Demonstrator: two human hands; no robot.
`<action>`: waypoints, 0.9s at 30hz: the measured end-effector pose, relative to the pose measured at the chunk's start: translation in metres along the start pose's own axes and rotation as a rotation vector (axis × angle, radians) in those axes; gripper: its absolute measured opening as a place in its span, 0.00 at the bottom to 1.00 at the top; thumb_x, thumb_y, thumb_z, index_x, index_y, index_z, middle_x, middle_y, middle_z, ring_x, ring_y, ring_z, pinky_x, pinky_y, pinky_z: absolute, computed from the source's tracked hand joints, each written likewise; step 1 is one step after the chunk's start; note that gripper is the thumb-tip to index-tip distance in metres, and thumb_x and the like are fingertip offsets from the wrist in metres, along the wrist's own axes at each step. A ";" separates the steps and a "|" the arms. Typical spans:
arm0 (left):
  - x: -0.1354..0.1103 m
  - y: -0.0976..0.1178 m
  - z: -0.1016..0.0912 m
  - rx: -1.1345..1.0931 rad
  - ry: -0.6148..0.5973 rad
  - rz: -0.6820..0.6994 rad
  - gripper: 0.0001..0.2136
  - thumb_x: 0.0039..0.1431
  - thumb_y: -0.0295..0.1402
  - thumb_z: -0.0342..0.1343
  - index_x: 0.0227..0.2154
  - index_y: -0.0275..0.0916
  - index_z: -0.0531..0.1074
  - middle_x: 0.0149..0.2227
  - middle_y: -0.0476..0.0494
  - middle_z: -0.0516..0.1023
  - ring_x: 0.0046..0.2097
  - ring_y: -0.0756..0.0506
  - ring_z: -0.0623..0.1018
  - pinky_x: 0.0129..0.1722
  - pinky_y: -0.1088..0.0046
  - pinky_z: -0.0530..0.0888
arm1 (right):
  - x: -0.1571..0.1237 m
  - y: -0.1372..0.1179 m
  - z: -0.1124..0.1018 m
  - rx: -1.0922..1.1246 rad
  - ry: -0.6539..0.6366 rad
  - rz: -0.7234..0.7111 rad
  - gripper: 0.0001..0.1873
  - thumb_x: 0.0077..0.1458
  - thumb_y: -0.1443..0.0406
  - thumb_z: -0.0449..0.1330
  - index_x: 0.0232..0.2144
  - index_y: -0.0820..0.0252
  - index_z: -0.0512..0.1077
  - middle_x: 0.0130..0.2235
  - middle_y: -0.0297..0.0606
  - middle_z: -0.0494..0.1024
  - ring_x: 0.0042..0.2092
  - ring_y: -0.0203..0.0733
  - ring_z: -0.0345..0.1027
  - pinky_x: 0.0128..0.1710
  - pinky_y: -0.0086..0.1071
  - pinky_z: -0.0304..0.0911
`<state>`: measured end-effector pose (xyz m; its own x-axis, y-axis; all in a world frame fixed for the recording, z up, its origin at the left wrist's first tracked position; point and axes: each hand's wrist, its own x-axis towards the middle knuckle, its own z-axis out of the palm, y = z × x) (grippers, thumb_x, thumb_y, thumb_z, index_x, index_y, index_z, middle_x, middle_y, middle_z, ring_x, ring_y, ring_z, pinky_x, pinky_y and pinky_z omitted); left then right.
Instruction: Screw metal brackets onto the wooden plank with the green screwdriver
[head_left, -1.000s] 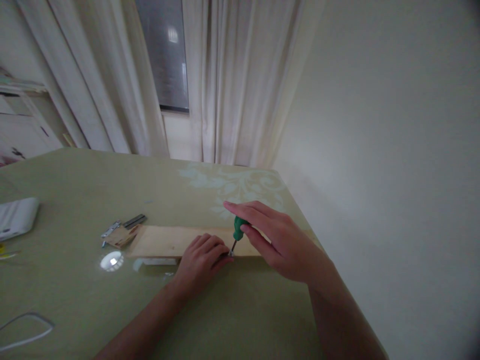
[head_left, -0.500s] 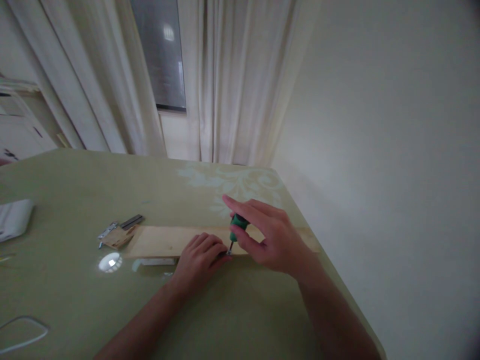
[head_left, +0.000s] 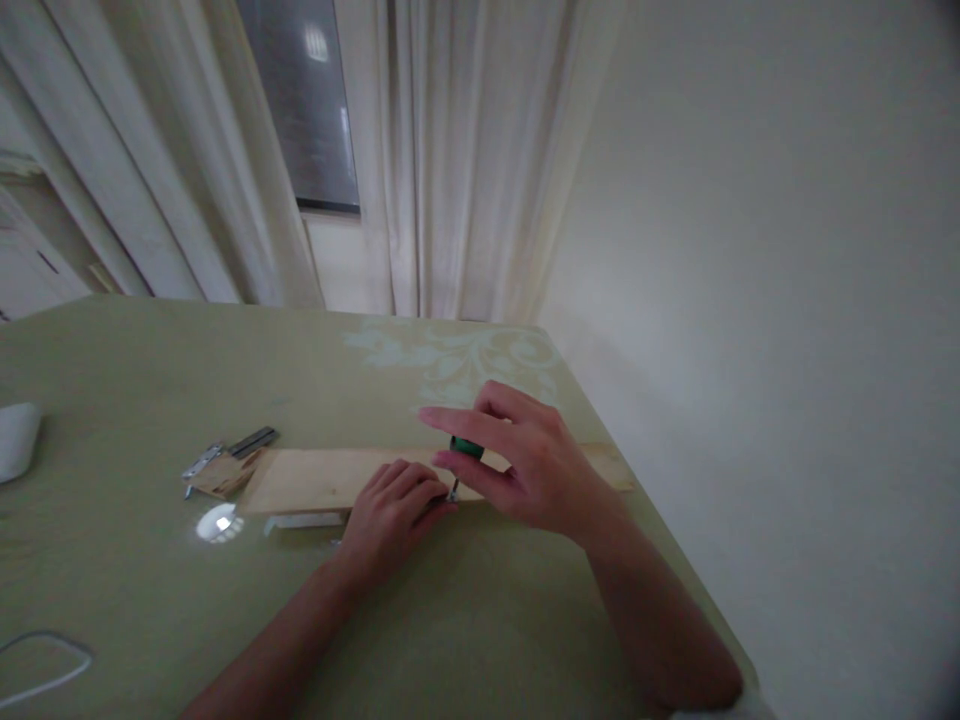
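Observation:
A pale wooden board lies across the green table, its long front edge toward me. My right hand is closed around the green handle of a screwdriver, the thumb and fingers on its sides. The screwdriver's shaft points down to a small metal fitting at the board's front edge. My left hand rests on the board just left of the tip, its thumb and fingers closed at the fitting. Part of the fitting is hidden by those fingers.
Loose metal parts and a small wooden piece lie at the board's left end. A white object and a pale cable are at the far left. The wall borders the table's right side.
My right hand has turned on the screwdriver, its index finger reaching further left and more of the handle covered. The left hand keeps its place on the board. The view has shifted slightly.

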<state>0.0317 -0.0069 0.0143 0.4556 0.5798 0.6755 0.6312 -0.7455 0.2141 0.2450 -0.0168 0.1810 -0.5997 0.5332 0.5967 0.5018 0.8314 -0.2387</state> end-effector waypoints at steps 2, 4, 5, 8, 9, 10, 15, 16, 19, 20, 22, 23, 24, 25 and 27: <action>-0.001 0.000 0.000 0.005 0.017 0.003 0.07 0.70 0.38 0.59 0.41 0.44 0.80 0.41 0.44 0.82 0.42 0.42 0.78 0.43 0.63 0.74 | 0.000 -0.003 0.001 -0.135 0.028 0.017 0.21 0.70 0.54 0.59 0.58 0.57 0.77 0.38 0.40 0.77 0.40 0.42 0.71 0.41 0.36 0.69; 0.000 0.000 0.000 -0.001 0.032 0.010 0.07 0.71 0.38 0.58 0.40 0.43 0.80 0.39 0.44 0.82 0.41 0.43 0.77 0.42 0.63 0.74 | -0.002 -0.007 -0.003 -0.152 0.007 0.034 0.25 0.70 0.55 0.57 0.64 0.59 0.71 0.46 0.45 0.79 0.47 0.46 0.73 0.48 0.41 0.71; 0.000 0.000 0.000 -0.004 0.029 0.012 0.08 0.71 0.37 0.58 0.39 0.43 0.79 0.39 0.44 0.82 0.41 0.43 0.77 0.42 0.64 0.74 | -0.002 -0.009 -0.006 -0.121 -0.007 0.035 0.27 0.71 0.58 0.56 0.67 0.60 0.66 0.52 0.47 0.79 0.53 0.48 0.72 0.53 0.43 0.71; 0.001 0.000 -0.002 -0.018 0.003 0.009 0.07 0.71 0.38 0.59 0.38 0.42 0.78 0.39 0.44 0.82 0.40 0.44 0.77 0.42 0.64 0.73 | -0.003 -0.009 -0.013 0.010 -0.029 0.015 0.30 0.70 0.66 0.51 0.71 0.60 0.59 0.65 0.50 0.72 0.65 0.49 0.66 0.64 0.47 0.66; 0.001 0.000 -0.002 -0.023 -0.009 0.006 0.07 0.70 0.38 0.59 0.39 0.42 0.78 0.39 0.45 0.82 0.41 0.44 0.77 0.43 0.64 0.73 | -0.002 -0.008 -0.014 0.045 -0.037 0.008 0.29 0.70 0.67 0.50 0.71 0.59 0.60 0.65 0.49 0.72 0.65 0.48 0.66 0.64 0.46 0.66; 0.001 0.000 -0.002 -0.027 -0.017 0.001 0.07 0.70 0.38 0.60 0.40 0.42 0.78 0.40 0.45 0.82 0.41 0.44 0.77 0.43 0.64 0.73 | -0.002 -0.005 -0.012 0.063 -0.044 0.003 0.28 0.71 0.67 0.49 0.71 0.58 0.60 0.63 0.47 0.74 0.62 0.46 0.69 0.62 0.43 0.67; -0.002 -0.002 0.000 -0.013 -0.023 -0.005 0.07 0.69 0.39 0.61 0.42 0.43 0.79 0.41 0.45 0.81 0.42 0.44 0.76 0.44 0.64 0.73 | 0.002 0.012 0.010 -0.204 0.120 -0.037 0.17 0.71 0.55 0.58 0.51 0.57 0.80 0.34 0.36 0.79 0.34 0.38 0.71 0.37 0.32 0.66; -0.002 -0.002 0.001 -0.007 -0.023 -0.004 0.07 0.69 0.39 0.61 0.42 0.43 0.79 0.41 0.45 0.81 0.42 0.44 0.76 0.44 0.64 0.73 | 0.002 0.013 0.013 -0.278 0.163 -0.050 0.17 0.69 0.53 0.60 0.47 0.57 0.81 0.31 0.35 0.77 0.32 0.38 0.69 0.35 0.33 0.64; -0.001 -0.001 0.000 -0.001 -0.015 -0.010 0.06 0.70 0.38 0.61 0.43 0.43 0.79 0.41 0.45 0.81 0.43 0.43 0.76 0.44 0.64 0.72 | 0.003 0.011 0.012 -0.303 0.145 -0.055 0.21 0.69 0.54 0.59 0.55 0.59 0.77 0.37 0.40 0.80 0.38 0.43 0.73 0.41 0.37 0.67; -0.001 -0.001 -0.001 -0.004 -0.012 -0.011 0.06 0.70 0.38 0.60 0.42 0.43 0.79 0.41 0.45 0.81 0.43 0.43 0.76 0.44 0.64 0.72 | 0.003 0.009 0.008 -0.240 0.103 -0.049 0.23 0.70 0.55 0.56 0.61 0.60 0.73 0.45 0.44 0.81 0.45 0.46 0.74 0.46 0.39 0.69; 0.000 0.000 -0.001 -0.017 -0.015 -0.009 0.06 0.70 0.38 0.60 0.41 0.43 0.79 0.40 0.45 0.81 0.42 0.43 0.76 0.44 0.64 0.73 | 0.003 0.005 -0.001 -0.052 0.019 -0.038 0.28 0.72 0.61 0.50 0.70 0.60 0.62 0.60 0.48 0.76 0.59 0.47 0.70 0.58 0.42 0.67; 0.000 0.000 -0.001 -0.024 -0.022 -0.008 0.06 0.70 0.38 0.60 0.40 0.42 0.78 0.40 0.45 0.81 0.41 0.44 0.76 0.44 0.64 0.73 | 0.004 0.005 -0.005 0.049 -0.027 -0.038 0.28 0.72 0.64 0.48 0.72 0.58 0.58 0.63 0.47 0.73 0.63 0.45 0.68 0.61 0.42 0.66; 0.000 0.000 -0.001 -0.029 -0.031 -0.008 0.06 0.69 0.38 0.61 0.40 0.42 0.78 0.40 0.45 0.81 0.41 0.44 0.76 0.44 0.64 0.73 | 0.004 0.005 -0.007 0.134 -0.072 -0.043 0.28 0.73 0.66 0.47 0.72 0.56 0.58 0.63 0.44 0.74 0.63 0.42 0.68 0.61 0.39 0.66; 0.000 0.000 -0.001 -0.028 -0.031 -0.008 0.06 0.69 0.38 0.61 0.40 0.42 0.78 0.40 0.45 0.81 0.42 0.44 0.76 0.44 0.64 0.73 | 0.004 0.006 -0.007 0.184 -0.102 -0.054 0.27 0.74 0.66 0.47 0.71 0.54 0.60 0.59 0.42 0.76 0.59 0.40 0.71 0.58 0.36 0.67; 0.000 0.000 0.000 -0.011 -0.017 0.002 0.06 0.69 0.38 0.61 0.40 0.42 0.78 0.41 0.45 0.82 0.43 0.43 0.76 0.45 0.64 0.73 | 0.004 0.010 0.000 0.129 -0.057 -0.082 0.20 0.73 0.63 0.54 0.63 0.54 0.71 0.47 0.38 0.81 0.48 0.38 0.75 0.48 0.32 0.70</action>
<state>0.0316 -0.0064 0.0138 0.4678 0.5836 0.6637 0.6236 -0.7501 0.2201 0.2479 -0.0067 0.1808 -0.6716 0.4672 0.5750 0.3676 0.8840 -0.2890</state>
